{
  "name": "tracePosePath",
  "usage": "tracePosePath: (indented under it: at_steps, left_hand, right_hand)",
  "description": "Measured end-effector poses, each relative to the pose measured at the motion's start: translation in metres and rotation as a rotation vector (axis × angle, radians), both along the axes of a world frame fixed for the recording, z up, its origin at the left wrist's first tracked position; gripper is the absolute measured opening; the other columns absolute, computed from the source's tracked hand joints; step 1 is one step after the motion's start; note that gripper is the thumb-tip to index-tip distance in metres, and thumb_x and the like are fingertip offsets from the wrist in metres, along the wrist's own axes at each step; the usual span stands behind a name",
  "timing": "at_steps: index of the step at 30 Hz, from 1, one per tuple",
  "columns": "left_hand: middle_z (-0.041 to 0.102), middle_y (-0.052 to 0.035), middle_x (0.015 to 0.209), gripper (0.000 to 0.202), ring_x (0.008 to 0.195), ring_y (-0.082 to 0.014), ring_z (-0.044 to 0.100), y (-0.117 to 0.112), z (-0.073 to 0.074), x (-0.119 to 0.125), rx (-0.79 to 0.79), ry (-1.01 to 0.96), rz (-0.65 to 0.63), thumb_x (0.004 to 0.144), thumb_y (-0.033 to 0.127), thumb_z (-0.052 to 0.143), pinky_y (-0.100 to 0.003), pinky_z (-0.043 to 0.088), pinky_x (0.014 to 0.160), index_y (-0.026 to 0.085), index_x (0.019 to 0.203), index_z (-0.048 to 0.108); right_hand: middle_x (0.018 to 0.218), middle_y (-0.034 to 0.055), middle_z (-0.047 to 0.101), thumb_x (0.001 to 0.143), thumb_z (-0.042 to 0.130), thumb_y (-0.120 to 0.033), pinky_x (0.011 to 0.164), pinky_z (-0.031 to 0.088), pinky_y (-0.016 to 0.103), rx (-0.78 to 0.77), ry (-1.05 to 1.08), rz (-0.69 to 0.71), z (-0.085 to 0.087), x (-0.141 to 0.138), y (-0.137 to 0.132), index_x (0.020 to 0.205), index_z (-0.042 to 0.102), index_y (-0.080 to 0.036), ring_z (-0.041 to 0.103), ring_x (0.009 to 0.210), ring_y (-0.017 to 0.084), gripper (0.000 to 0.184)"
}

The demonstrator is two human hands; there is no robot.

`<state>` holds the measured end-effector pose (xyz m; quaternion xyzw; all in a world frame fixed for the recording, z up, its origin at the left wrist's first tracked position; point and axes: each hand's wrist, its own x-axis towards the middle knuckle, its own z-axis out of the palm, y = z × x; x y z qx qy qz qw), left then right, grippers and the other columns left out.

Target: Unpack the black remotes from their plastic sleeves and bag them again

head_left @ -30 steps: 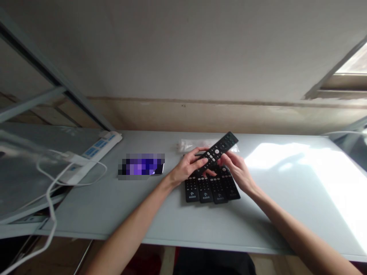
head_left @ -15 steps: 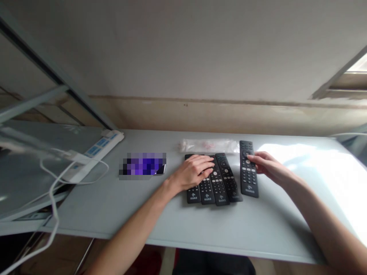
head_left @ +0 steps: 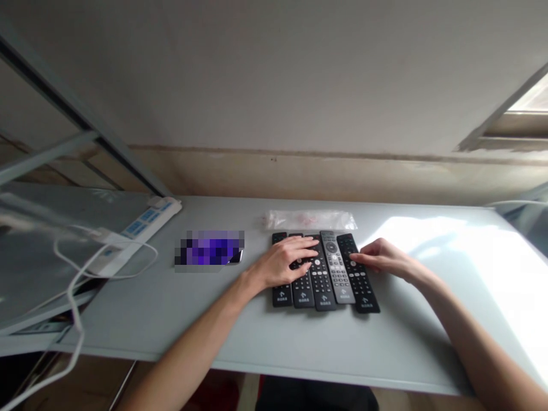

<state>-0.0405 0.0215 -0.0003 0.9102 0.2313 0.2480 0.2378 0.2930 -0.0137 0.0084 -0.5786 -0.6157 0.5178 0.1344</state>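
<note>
Several black remote controls lie side by side on the grey tabletop, slightly fanned. My left hand (head_left: 289,262) rests across the tops of the left ones, fingers stretched out and apart, covering their upper buttons. Between the black ones, one remote control (head_left: 336,268) looks grey, with light glaring off its face. At the right end of the row, my right hand (head_left: 383,261) pinches the edge of a black remote control (head_left: 362,285), thumb on its buttons. That remote leans to the left at its top and sits close beside the grey-looking one.
Behind the remotes lies a clear plastic wrapper (head_left: 310,220). A phone (head_left: 235,258), mostly blurred out, is on the left. Farther left, a white power strip (head_left: 143,222) with white cables (head_left: 77,302) runs by the metal frame. The wall (head_left: 274,171) borders the tabletop (head_left: 257,337) at the back.
My right hand has moved left and a little down with its remote control, bringing it to the row. The neighbouring remote has straightened and now catches the light. My left hand stays on the row.
</note>
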Motion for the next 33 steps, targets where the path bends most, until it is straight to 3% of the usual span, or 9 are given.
tracePosePath:
  at_steps: [3,8,13,21,26,30,33]
  left_hand:
    - [0.066,-0.0099,0.151,0.032,0.144,-0.0264,0.062,0.001,0.001,0.0,-0.032,-0.017,-0.014,0.099,0.018,0.067,-0.055,0.045,0.126,0.021,0.13,0.076]
    - [0.066,-0.0091,0.15,0.033,0.144,-0.028,0.061,0.002,0.003,-0.001,-0.049,-0.016,-0.021,0.099,0.017,0.066,-0.058,0.045,0.126,0.021,0.13,0.076]
    - [0.067,-0.0087,0.149,0.033,0.144,-0.0278,0.062,0.002,0.001,0.0,-0.048,-0.027,-0.019,0.1,0.017,0.063,-0.057,0.045,0.125,0.02,0.13,0.077]
    - [0.072,-0.0114,0.143,0.029,0.138,-0.0257,0.066,0.003,-0.001,0.0,-0.083,-0.108,0.014,0.101,0.019,0.06,-0.052,0.048,0.123,0.019,0.125,0.075]
    - [0.072,-0.0115,0.139,0.016,0.133,-0.0247,0.065,0.002,0.001,-0.001,-0.1,-0.162,0.109,0.105,0.023,0.055,-0.048,0.051,0.116,0.02,0.115,0.066]
    - [0.074,-0.0102,0.122,0.014,0.106,-0.0208,0.069,0.006,-0.002,-0.003,-0.073,-0.185,0.232,0.106,0.02,0.046,-0.039,0.055,0.098,0.021,0.106,0.06]
    - [0.073,-0.007,0.103,0.021,0.092,-0.0196,0.065,0.01,-0.006,-0.006,0.033,-0.191,0.255,0.096,0.007,0.045,-0.036,0.053,0.089,0.022,0.087,0.056]
  right_hand:
    - [0.051,-0.0065,0.031,0.086,0.067,-0.08,0.052,0.012,0.031,0.065,-0.009,-0.046,-0.005,-0.005,-0.003,0.054,0.037,-0.025,0.021,0.053,0.01,0.071]
    - [0.048,-0.0073,0.024,0.089,0.068,-0.076,0.049,0.012,0.031,0.315,-0.021,-0.125,-0.01,-0.019,-0.007,0.048,0.041,-0.024,0.016,0.053,0.011,0.072]
    - [0.053,-0.0057,0.018,0.093,0.048,-0.084,0.052,0.013,0.034,0.513,-0.177,-0.177,-0.016,-0.033,-0.006,0.052,0.024,-0.028,0.012,0.059,0.013,0.074]
    - [0.058,-0.0042,0.016,0.096,0.037,-0.081,0.055,0.014,0.034,0.546,-0.188,-0.266,-0.014,-0.04,-0.012,0.06,0.018,-0.028,0.013,0.061,0.014,0.067]
    - [0.058,-0.0048,0.025,0.1,0.051,-0.058,0.054,0.022,0.032,0.769,-0.085,-0.337,-0.012,-0.039,-0.012,0.062,0.026,-0.027,0.024,0.057,0.014,0.055]
    - [0.073,-0.0011,0.046,0.09,0.061,-0.03,0.06,0.037,0.031,0.934,-0.007,-0.333,-0.013,-0.042,-0.008,0.067,0.039,-0.026,0.044,0.066,0.017,0.033]
    - [0.083,0.0021,0.054,0.081,0.059,-0.019,0.061,0.038,0.031,0.989,0.023,-0.364,-0.013,-0.043,-0.007,0.065,0.044,-0.025,0.049,0.071,0.018,0.023]
